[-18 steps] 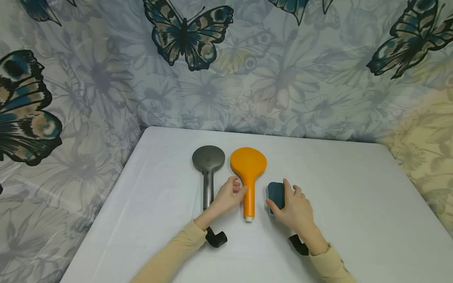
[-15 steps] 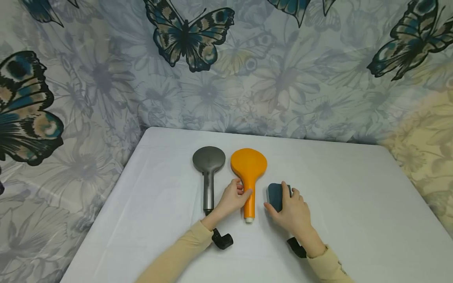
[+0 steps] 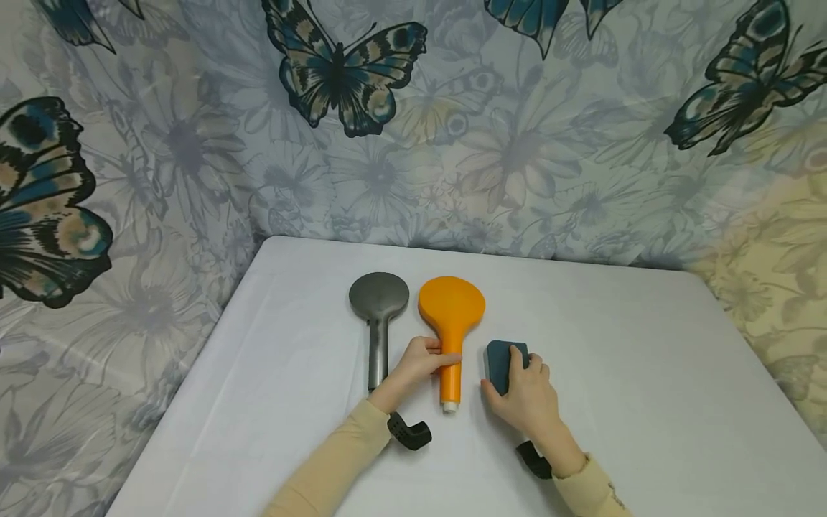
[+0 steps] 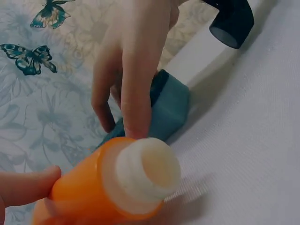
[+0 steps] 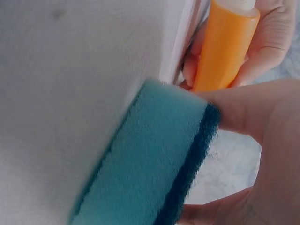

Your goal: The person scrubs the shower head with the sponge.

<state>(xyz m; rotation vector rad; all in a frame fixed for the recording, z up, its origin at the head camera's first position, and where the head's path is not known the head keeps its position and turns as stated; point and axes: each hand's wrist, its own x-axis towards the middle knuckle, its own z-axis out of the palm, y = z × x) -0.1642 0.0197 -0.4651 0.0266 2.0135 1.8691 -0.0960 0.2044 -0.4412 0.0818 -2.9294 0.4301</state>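
An orange handheld shower head point(image 3: 451, 305) lies face down in the middle of the table. My left hand point(image 3: 413, 368) grips its handle, thumb across the top and fingers curled at the far side. In the left wrist view the thumb point(image 4: 33, 185) presses the orange handle, whose pale threaded end point(image 4: 161, 168) faces the camera. To the right, my right hand point(image 3: 531, 402) holds a teal sponge point(image 3: 497, 365) with a dark scouring layer, thumb at its left edge and index finger over its top. The right wrist view shows the sponge point(image 5: 145, 150) close, thumb at its corner.
A grey shower head point(image 3: 379, 294) lies left of the orange one, its lower handle hidden by my left forearm. White cloth covers the table point(image 3: 614, 345). Behind stands a butterfly-patterned backdrop point(image 3: 381, 172). Black wrist cameras point(image 3: 410, 432) jut from beneath both wrists.
My left hand has moved right, from beside the orange handle to a grip on it. The right hand has slid slightly left and toward me over the sponge. Both shower heads stay in place.
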